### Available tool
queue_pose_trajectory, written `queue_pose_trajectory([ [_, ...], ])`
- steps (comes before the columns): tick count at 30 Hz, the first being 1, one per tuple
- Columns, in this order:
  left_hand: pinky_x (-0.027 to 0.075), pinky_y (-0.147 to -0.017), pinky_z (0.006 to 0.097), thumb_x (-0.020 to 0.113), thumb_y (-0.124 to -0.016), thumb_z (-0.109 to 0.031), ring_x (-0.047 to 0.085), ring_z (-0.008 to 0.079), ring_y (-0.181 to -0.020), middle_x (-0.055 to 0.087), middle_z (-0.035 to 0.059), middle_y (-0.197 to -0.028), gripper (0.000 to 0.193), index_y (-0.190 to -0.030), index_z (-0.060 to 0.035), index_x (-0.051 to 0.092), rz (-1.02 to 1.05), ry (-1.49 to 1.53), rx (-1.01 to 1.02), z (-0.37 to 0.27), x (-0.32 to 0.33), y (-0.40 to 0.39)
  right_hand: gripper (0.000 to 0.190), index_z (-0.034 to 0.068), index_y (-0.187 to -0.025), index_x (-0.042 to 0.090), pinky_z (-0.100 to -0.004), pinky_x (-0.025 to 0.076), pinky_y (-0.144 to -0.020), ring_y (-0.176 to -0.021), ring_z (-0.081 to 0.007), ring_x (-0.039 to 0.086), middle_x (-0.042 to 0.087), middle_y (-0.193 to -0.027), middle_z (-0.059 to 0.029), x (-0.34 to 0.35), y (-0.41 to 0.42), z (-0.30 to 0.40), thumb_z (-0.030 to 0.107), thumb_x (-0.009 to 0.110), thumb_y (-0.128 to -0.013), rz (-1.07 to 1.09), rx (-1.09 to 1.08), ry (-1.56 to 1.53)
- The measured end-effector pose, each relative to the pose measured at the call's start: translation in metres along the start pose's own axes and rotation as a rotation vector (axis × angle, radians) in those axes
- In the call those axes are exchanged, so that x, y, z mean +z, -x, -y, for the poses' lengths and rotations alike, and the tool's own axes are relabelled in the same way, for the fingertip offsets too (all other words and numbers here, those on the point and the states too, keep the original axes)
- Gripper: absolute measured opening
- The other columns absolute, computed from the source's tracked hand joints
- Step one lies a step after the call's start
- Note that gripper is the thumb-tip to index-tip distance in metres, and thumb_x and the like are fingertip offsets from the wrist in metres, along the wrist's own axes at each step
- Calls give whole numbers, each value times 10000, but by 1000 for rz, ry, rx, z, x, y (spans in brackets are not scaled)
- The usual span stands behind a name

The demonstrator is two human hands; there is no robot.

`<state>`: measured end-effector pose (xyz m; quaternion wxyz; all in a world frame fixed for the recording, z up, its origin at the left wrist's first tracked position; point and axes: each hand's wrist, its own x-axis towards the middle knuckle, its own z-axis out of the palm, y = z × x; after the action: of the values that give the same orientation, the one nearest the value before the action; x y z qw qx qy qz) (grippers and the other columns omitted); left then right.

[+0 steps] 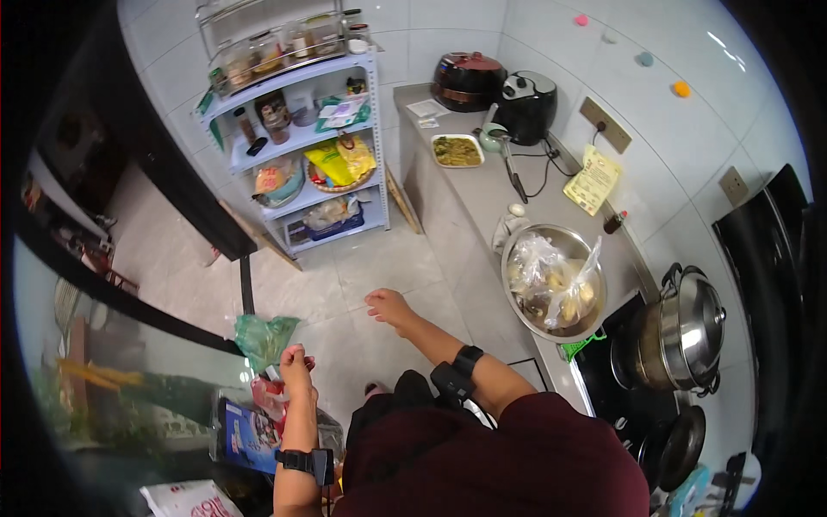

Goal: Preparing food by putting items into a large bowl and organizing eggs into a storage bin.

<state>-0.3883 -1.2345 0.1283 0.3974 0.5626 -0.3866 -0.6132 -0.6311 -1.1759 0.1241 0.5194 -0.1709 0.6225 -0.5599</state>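
My left hand (pixel 297 369) is at the lower left with its fingers curled, near a green plastic bag (pixel 263 337); whether its fingertips hold anything is unclear. My right hand (pixel 387 306) hangs above the tiled floor, fingers loosely bent and nothing visible in it. On the counter to the right, a large steel bowl (pixel 508 294) holds clear plastic bags of pale yellowish food (pixel 572 294). A white dish of cooked food (pixel 457 151) lies further back, near a light green mug (pixel 492 137).
A metal shelf rack (pixel 381 148) with jars and packets stands at the back. An electric cooker (pixel 468 81) and a black air fryer (pixel 526 106) sit in the counter's corner. The stove at right bears a lidded steel pot (pixel 685 329). Packages, including a blue one (pixel 249 436), are beside my left arm.
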Motion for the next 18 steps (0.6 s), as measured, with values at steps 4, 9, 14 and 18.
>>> queue_pose_trajectory([
  [4,454,-562,245,569,-836,-116,545,134,-602,557,4,-786,52,-884,-104,583,122,-35,-73,0,37,-49,269,56,-1018,574,-270,444,-636,-782,-152,583,583,-912,-42,-38,-28,10,256,580,-838,-106,34,-81],
  [9,455,-586,247,573,-827,-113,537,135,-604,559,9,-805,92,-917,-99,586,240,-109,-114,-15,74,-115,272,80,-1046,580,-285,450,-651,-795,-154,589,595,-947,-42,-72,-62,20,252,584,-837,-273,30,-125],
  [14,458,-586,253,564,-821,-114,555,145,-631,560,19,-813,133,-949,-86,584,340,-171,-113,-28,110,-183,252,87,-1035,588,-288,454,-661,-782,-146,584,598,-917,-25,-95,-83,31,236,585,-832,-447,43,-206],
  [18,452,-543,240,561,-835,-146,553,137,-617,558,21,-790,138,-941,-60,577,417,-208,-169,-23,147,-217,235,89,-1027,587,-289,454,-668,-778,-142,579,591,-928,-18,-105,-89,42,220,578,-832,-501,26,-275],
])
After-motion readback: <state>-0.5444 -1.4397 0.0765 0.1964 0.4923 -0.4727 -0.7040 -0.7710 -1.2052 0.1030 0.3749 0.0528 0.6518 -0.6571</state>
